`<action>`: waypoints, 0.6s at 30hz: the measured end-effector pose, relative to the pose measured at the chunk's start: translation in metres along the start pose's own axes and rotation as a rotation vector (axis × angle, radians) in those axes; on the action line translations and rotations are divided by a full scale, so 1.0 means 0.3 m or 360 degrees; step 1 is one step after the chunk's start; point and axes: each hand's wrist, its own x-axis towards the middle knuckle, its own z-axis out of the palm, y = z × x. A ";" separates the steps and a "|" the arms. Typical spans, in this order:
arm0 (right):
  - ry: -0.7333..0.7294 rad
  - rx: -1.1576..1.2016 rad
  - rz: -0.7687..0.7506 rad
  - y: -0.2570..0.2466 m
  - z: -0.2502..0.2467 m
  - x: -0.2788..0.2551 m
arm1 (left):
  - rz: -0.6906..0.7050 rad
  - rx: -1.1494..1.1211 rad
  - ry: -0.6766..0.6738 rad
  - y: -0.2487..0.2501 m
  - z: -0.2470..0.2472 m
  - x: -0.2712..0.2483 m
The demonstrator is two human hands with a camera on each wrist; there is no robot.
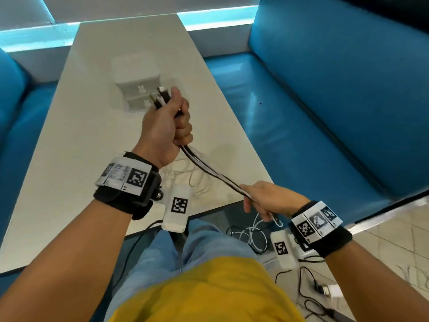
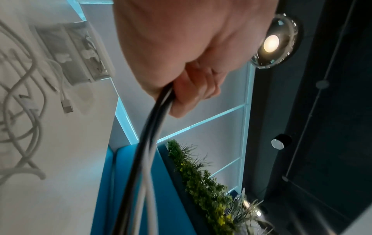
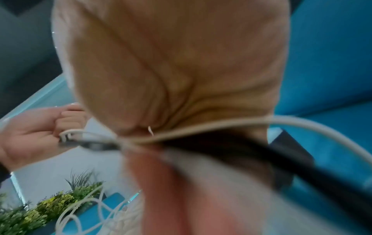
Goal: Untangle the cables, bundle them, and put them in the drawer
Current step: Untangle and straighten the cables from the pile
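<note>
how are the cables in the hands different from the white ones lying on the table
The held cables are black and white, stretched straight between the left hand and right hand. The cables on the table are all white, loose and looping. Both sets are outside the drawer unit.

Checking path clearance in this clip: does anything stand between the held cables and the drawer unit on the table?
Nothing visible blocks the way. The left hand and right hand stretch the black and white cables above the table, just in front of the drawer unit. Loose white cables lie nearer, below the bundle.
</note>
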 end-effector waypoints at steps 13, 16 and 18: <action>0.0477 0.0220 -0.1239 -0.556 -0.089 -0.023 | -0.0046 0.0711 -0.0197 -0.035 -0.080 -0.092; 0.0329 -0.0177 -0.1218 -0.672 -0.020 0.011 | 0.0032 0.0987 -0.0078 -0.025 -0.126 -0.117; 0.0235 -0.0420 -0.1163 -0.713 0.027 0.044 | 0.0078 0.1163 0.0084 -0.018 -0.163 -0.130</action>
